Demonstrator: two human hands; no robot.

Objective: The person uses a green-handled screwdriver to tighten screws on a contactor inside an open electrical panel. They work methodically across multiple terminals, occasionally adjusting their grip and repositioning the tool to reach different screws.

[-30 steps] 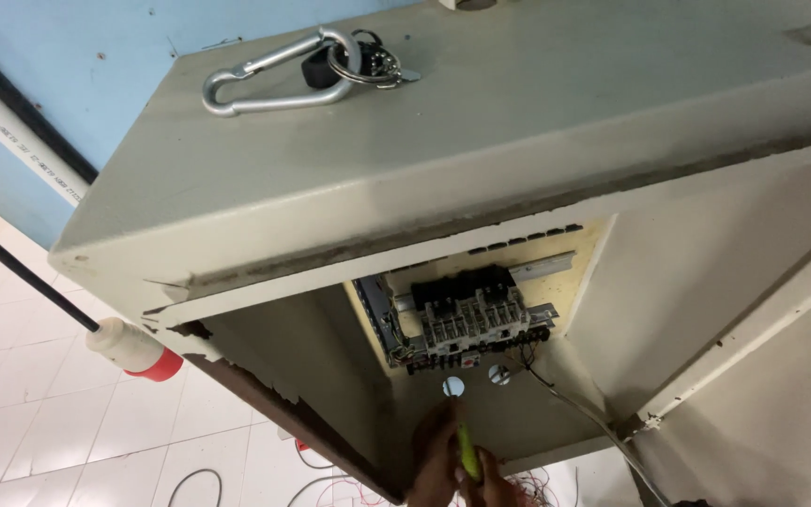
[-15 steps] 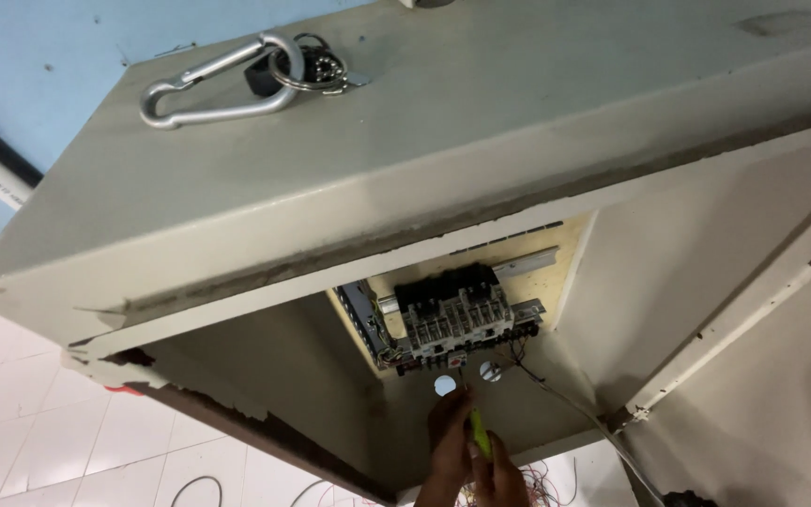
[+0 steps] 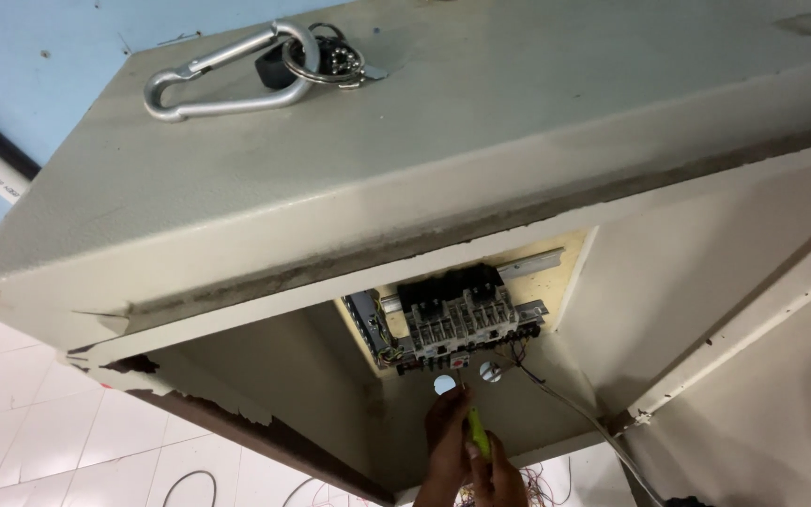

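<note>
Hands work low inside the open beige metal cabinet (image 3: 537,113): the left hand (image 3: 447,424) and the right hand (image 3: 497,474) are both closed around a slim yellow-green screwdriver (image 3: 477,434), its tip up at the bottom edge of the grey terminal block assembly (image 3: 457,324) on the back panel. A silver carabiner with keys (image 3: 237,70) lies near the cabinet top's rear left corner.

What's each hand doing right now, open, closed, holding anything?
Left hand: fingers closed around the shaft of the yellow-green screwdriver, just under the terminal block.
Right hand: closed on the same screwdriver's handle, lower down.
</note>
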